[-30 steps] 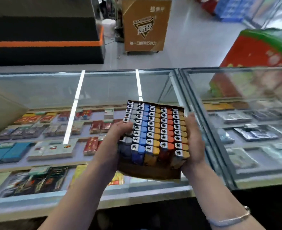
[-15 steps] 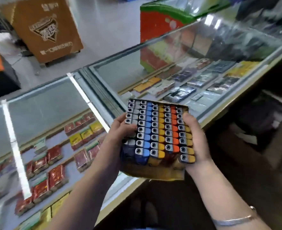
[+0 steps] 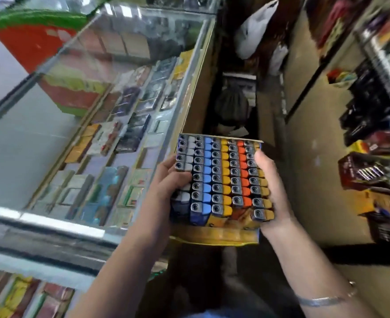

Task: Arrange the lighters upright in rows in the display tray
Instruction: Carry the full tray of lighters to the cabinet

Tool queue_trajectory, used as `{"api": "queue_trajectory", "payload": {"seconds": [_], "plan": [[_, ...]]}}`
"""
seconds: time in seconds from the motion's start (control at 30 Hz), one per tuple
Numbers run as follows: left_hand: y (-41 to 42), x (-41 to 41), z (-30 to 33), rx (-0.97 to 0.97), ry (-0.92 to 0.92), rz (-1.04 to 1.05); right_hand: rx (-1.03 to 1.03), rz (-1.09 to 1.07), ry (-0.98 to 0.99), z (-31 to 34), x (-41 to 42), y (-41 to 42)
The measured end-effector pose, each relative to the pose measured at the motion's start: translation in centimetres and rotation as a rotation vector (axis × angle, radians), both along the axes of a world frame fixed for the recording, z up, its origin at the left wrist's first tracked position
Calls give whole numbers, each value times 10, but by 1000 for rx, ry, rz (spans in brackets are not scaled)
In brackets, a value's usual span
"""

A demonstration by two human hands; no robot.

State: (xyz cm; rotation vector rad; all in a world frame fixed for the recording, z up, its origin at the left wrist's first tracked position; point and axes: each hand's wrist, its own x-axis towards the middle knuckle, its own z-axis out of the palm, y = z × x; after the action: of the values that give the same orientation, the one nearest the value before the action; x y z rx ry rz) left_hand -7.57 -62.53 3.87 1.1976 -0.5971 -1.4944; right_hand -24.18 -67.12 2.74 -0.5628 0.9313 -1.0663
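A cardboard display tray is held in the air at chest height, off the counter's right end. It is packed with lighters standing upright in rows: grey, blue, yellow, orange and yellow columns. My left hand grips the tray's left side, its fingers curled over the grey lighters. My right hand grips the right side, thumb lying along the outer yellow row.
A glass counter full of cigarette packs runs along the left. A narrow aisle with a white bag and bundles lies ahead. Shelves of packaged goods stand on the right.
The view has swung right, from over the glass counter to the aisle behind it. The tray stays held in both hands with the same grip.
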Motion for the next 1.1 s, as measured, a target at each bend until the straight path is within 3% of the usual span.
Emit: {"api": "queue_trajectory", "payload": {"seconds": [0.47, 0.67, 1.1], "plan": [[-218, -184, -12, -6, 26, -220, -54, -149, 182, -1, -192, -180], [-296, -247, -15, 20, 25, -267, 163, -265, 219, -7, -255, -244], [-526, -318, -36, 67, 31, -550, 259, -512, 199, -27, -319, -430]]}}
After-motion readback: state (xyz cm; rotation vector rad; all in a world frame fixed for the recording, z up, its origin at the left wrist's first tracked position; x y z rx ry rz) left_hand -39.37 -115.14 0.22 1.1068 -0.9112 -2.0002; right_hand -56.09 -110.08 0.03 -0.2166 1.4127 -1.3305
